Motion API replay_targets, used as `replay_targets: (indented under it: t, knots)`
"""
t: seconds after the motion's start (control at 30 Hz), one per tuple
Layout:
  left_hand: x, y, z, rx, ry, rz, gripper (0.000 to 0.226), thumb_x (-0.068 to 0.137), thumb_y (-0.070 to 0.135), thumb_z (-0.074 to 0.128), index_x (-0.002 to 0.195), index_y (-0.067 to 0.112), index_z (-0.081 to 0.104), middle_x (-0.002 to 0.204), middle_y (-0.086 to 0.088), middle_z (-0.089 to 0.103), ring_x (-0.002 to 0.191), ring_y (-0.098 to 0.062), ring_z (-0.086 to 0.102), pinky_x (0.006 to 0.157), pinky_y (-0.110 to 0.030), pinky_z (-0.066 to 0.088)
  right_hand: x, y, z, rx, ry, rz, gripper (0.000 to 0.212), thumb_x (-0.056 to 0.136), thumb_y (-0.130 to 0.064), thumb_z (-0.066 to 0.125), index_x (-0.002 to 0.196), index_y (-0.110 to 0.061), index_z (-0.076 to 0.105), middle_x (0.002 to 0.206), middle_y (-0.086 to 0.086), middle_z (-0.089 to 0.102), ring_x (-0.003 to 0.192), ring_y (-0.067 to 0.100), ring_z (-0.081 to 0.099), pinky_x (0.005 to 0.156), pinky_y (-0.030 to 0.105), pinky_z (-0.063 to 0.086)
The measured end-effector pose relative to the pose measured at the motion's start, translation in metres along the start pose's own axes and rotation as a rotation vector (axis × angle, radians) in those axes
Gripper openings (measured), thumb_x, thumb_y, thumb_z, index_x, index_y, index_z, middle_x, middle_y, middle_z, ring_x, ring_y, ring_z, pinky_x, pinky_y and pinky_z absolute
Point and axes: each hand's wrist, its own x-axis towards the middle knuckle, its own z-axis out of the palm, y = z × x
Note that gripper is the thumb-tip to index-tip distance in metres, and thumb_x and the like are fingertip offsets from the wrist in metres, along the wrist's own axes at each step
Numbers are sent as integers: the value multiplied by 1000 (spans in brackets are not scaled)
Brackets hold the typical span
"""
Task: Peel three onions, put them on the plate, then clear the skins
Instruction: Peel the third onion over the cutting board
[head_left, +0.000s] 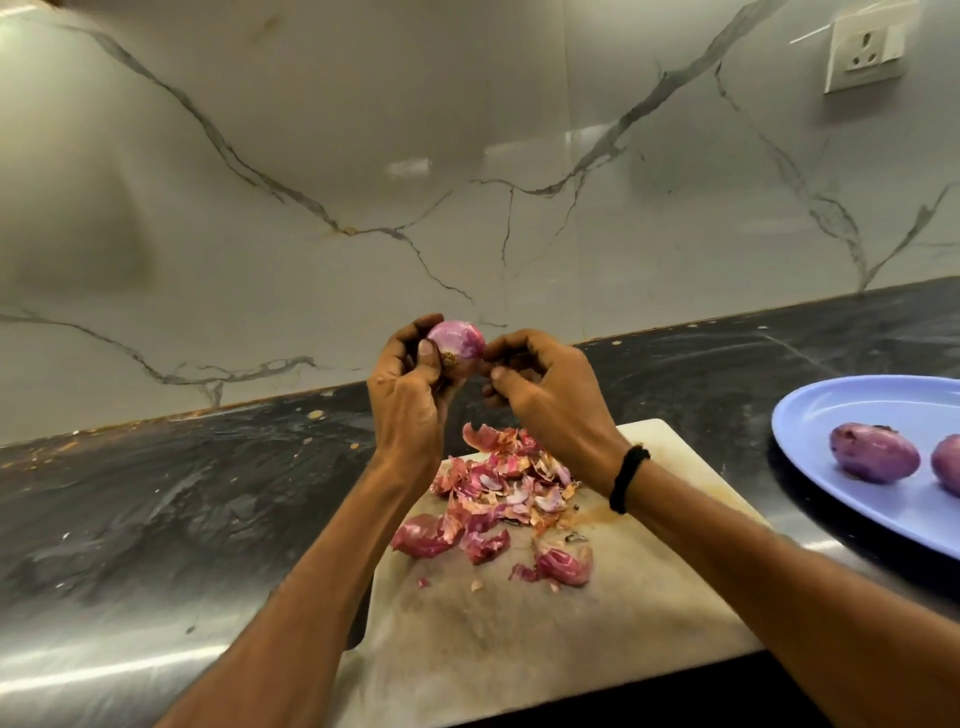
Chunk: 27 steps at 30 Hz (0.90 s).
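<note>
My left hand (410, 384) grips a purple onion (460, 345) held up above the white cutting board (545, 634), root end toward me. My right hand (540, 384) is beside it with curled fingers, its fingertips touching the onion's right side. A pile of pink and brown onion skins (498, 493) lies on the far half of the board. At the right, a blue plate (831, 415) holds two peeled onions, one whole in view (872, 460) and one cut off by the frame edge (948, 465).
The board lies on a dark marbled counter (182, 493) with a shiny steel front strip. A white marble wall rises behind it, with a wall socket (865, 52) at the top right. Small skin crumbs dot the back of the counter.
</note>
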Motion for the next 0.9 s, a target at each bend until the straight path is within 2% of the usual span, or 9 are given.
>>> replay_targets:
  t: [0.13,0.23,0.3,0.37,0.47,0.57,0.67,0.77,0.9]
  knots:
    - [-9,-10,-7,67,-92,-3,25,106,7,43,122,15,61,125,-13,64,115,-29,66,87,-33,58,-10,4,10,-150,83,-171,11,91,-7,60,98,-15,62,88,-4,66,80,6,65,73,17,55]
    - [-13,-4,-6,16,-36,-36,25,106,6,43,119,15,62,120,-9,65,110,-28,67,82,-31,60,-12,9,11,-208,149,-161,10,88,-3,57,83,-11,60,75,0,63,68,11,60,61,21,53]
    - [-12,-1,-6,-27,-12,-51,25,105,5,43,118,14,63,119,-9,65,110,-30,66,80,-31,61,-8,14,8,-232,156,-109,16,84,4,50,75,-8,58,69,5,61,64,19,59,57,32,52]
    - [-14,1,-7,-45,-9,-61,25,105,4,43,120,12,62,122,-12,64,112,-34,65,81,-33,62,-4,17,6,-142,118,-43,25,77,11,43,71,-8,58,68,8,62,63,26,60,54,39,53]
    - [-17,4,-6,-59,-14,-64,25,105,4,44,120,12,62,121,-12,64,111,-32,65,78,-31,61,-1,16,5,-82,95,-12,36,72,18,38,62,-12,56,63,5,60,61,19,57,52,32,47]
    - [-18,5,-5,-88,-28,-77,26,104,4,43,118,13,63,130,-16,60,117,-35,63,79,-31,61,-2,13,5,-86,88,-19,41,71,19,34,51,-14,48,52,2,46,53,12,44,48,28,37]
    - [-18,5,-4,-100,-26,-91,27,104,2,42,115,14,64,130,-14,60,118,-34,63,79,-32,61,1,7,1,63,133,0,43,69,19,31,46,-14,45,48,3,39,48,11,37,44,24,31]
    - [-19,5,-4,-106,-24,-93,27,104,3,42,117,13,63,127,-13,61,118,-36,62,81,-35,62,3,8,-5,127,146,52,39,71,18,33,54,-13,51,55,5,47,56,18,44,49,30,37]
    - [-18,5,-6,-75,-14,-67,26,104,4,43,120,13,63,128,-15,62,119,-38,63,85,-39,62,-1,14,2,227,-55,222,16,92,-3,49,93,-9,63,92,13,66,81,28,65,71,43,59]
